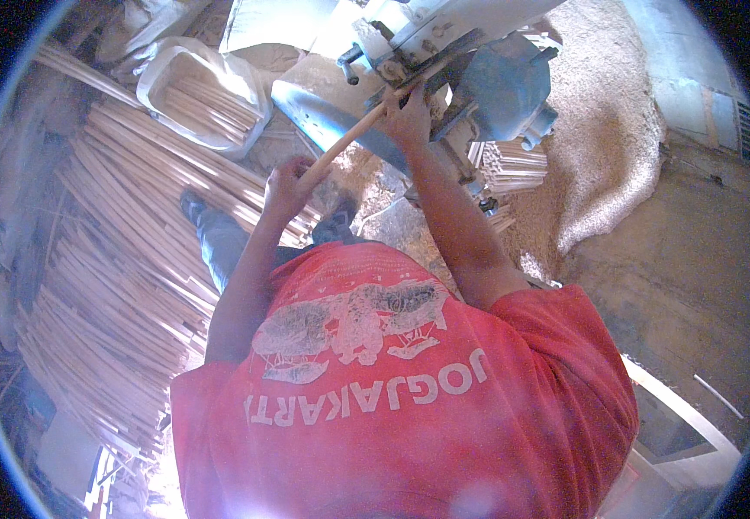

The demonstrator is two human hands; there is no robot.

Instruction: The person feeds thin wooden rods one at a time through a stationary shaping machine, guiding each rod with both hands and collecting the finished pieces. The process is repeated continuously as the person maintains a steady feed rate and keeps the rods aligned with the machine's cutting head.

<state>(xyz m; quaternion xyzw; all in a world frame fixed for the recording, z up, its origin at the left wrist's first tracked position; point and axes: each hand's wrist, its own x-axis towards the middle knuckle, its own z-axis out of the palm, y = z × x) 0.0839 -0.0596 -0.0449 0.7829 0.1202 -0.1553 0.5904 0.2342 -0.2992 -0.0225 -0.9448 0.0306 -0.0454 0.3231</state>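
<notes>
A slim wooden rod [344, 144] runs slantwise from my left hand up to a woodworking machine [500, 86] with a blue housing and metal fittings. My left hand [286, 189] is closed around the rod near its lower end. Farther up, my right hand [408, 119] grips the rod close to the machine's metal guide [401, 67], fingers wrapped over it. The rod's far end is hidden by the right hand and the fittings.
Long wooden rods [124, 251] cover the floor at left. A white sack [145, 82] holds more rods. Beside the machine lies a bundle of short rods [513, 166]. Sawdust [604, 130] is heaped at right. My foot [191, 204] stands beside the rods.
</notes>
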